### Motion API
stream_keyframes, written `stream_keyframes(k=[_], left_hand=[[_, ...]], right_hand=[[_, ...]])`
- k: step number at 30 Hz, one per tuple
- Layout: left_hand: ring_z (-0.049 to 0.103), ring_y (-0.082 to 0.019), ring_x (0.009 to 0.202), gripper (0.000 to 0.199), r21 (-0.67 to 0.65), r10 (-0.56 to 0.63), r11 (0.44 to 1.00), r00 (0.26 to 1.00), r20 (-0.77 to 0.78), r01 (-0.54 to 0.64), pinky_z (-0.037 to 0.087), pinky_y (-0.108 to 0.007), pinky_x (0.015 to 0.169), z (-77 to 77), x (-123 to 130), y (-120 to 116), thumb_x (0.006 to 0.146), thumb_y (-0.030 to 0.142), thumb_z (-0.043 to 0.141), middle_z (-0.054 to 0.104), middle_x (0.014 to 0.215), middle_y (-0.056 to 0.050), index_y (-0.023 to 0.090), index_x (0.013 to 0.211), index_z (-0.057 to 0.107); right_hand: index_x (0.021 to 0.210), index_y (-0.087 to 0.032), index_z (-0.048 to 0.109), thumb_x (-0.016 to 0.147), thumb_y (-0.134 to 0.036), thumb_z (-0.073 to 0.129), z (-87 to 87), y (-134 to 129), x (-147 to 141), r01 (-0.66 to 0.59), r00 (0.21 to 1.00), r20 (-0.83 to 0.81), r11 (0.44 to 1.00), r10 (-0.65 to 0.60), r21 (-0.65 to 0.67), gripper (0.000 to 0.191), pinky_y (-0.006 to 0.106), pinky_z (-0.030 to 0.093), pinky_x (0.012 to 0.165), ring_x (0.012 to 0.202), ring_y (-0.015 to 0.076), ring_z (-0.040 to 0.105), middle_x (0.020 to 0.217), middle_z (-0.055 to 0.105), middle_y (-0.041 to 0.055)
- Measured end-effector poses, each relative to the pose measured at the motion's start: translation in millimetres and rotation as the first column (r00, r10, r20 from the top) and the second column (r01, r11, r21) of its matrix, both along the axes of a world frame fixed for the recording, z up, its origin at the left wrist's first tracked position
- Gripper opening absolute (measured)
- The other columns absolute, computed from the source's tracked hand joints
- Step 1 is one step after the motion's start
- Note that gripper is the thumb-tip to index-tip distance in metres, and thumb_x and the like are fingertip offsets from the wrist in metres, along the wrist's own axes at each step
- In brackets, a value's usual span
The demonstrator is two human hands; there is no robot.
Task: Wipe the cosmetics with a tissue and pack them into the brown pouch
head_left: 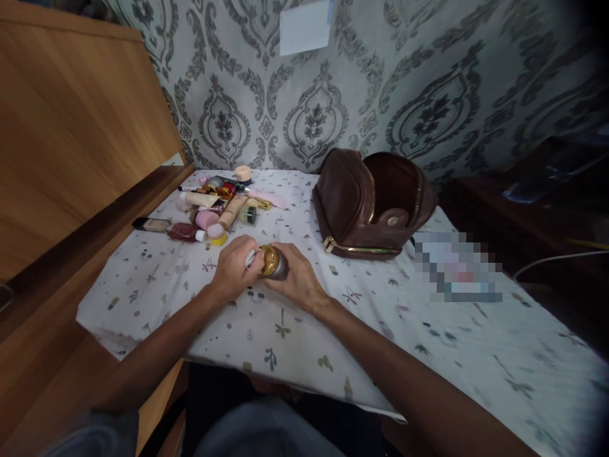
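Between my hands, above the printed tablecloth, is a small cosmetic jar (270,261) with a shiny gold part and a silver-grey part, tipped on its side. My right hand (297,279) wraps round its silver-grey side. My left hand (238,266) is closed at the gold side, with a small white wad (250,258), like tissue or cloth, showing between its fingers. Those fingers hide part of the gold surface. Beyond my left hand lie several cosmetics, among them a pink-and-yellow jar (216,233) and a dark red bottle (185,232) with a white cap.
A brown leather bag (349,197) stands unzipped at the back right. Right of it lies a blurred-out flat item (459,266). More tubes and jars, including a peach-lidded jar (243,174), are heaped at back left. A wooden panel (71,114) borders the table's left side; patterned wall behind.
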State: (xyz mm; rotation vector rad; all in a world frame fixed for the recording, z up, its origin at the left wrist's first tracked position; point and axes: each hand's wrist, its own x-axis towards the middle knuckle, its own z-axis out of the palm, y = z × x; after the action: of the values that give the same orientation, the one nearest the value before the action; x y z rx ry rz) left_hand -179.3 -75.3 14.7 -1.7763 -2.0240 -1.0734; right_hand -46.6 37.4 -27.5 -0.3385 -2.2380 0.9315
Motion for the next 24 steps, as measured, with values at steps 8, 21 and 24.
stream_keyframes(k=[8, 21, 24], left_hand=[[0.056, -0.022, 0.110, 0.024, 0.128, -0.213, 0.970, 0.977, 0.027, 0.208, 0.047, -0.040, 0.096, -4.4, 15, 3, 0.096, 0.021, 0.041, 0.059, 0.114, -0.012, 0.017, 0.118, 0.048], [0.067, -0.020, 0.099, 0.034, -0.049, -0.099, 0.990, 0.896, 0.434, 0.133, 0.051, -0.033, 0.090, 2.0, 17, 21, 0.101, 0.034, 0.033, 0.072, 0.104, -0.008, 0.017, 0.116, 0.059], [0.067, -0.019, 0.091, 0.033, -0.064, -0.039, 0.995, 0.863, 0.504, 0.082, 0.053, -0.032, 0.084, -5.7, 14, 17, 0.100, 0.033, 0.034, 0.072, 0.100, -0.007, 0.017, 0.113, 0.060]], right_hand=[[0.122, -0.021, 0.052, 0.073, -0.026, 0.072, 0.5, -4, 1, -0.044, 0.999, 0.035, 0.993, 0.041, 0.108, 0.053, 0.041, 0.055, 0.087, 0.099, 0.0255, 0.063, 0.110, 0.060, 0.0085], [0.121, -0.018, 0.054, 0.072, -0.029, 0.072, -3.6, -3, -4, 0.030, 0.996, 0.075, 0.995, -0.037, 0.097, 0.054, 0.042, 0.054, 0.086, 0.096, 0.0273, 0.064, 0.108, 0.063, 0.0105], [0.119, -0.020, 0.055, 0.070, -0.029, 0.072, -2.1, -2, -5, 0.034, 0.997, 0.067, 0.998, -0.037, 0.044, 0.053, 0.042, 0.052, 0.090, 0.100, 0.0271, 0.063, 0.110, 0.064, 0.0095]])
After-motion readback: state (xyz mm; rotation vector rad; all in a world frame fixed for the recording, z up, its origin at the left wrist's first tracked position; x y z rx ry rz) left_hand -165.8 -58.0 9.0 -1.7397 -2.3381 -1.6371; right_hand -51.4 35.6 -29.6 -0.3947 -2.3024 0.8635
